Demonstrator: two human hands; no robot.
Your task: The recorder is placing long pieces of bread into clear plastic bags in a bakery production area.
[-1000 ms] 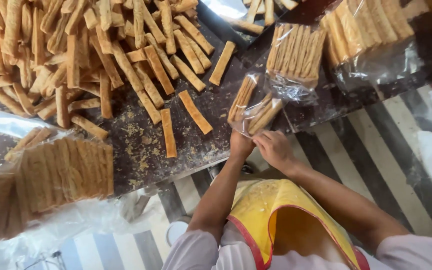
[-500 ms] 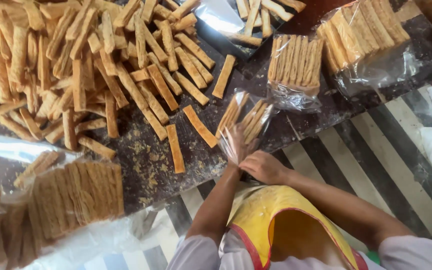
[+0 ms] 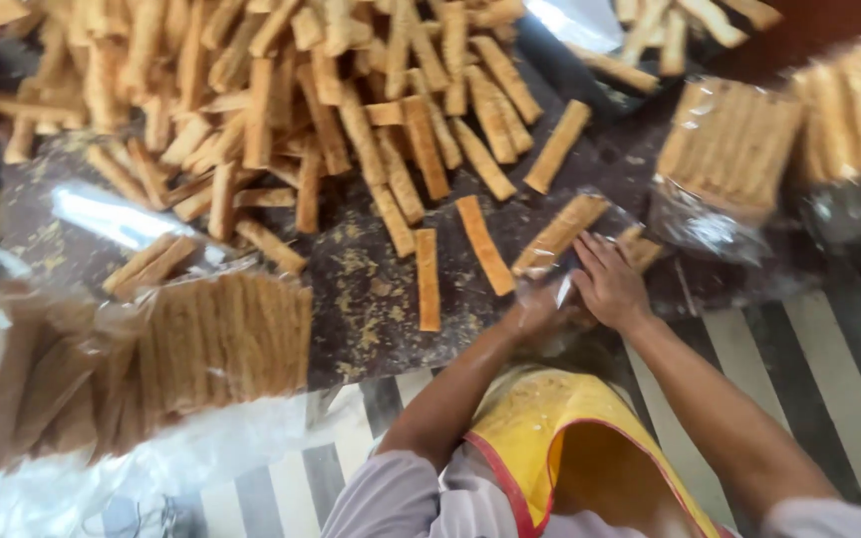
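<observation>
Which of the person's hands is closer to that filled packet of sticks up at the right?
Right. The right hand lies just below-left of the filled packet, on a small clear bag; the left hand is further left and lower.
</observation>
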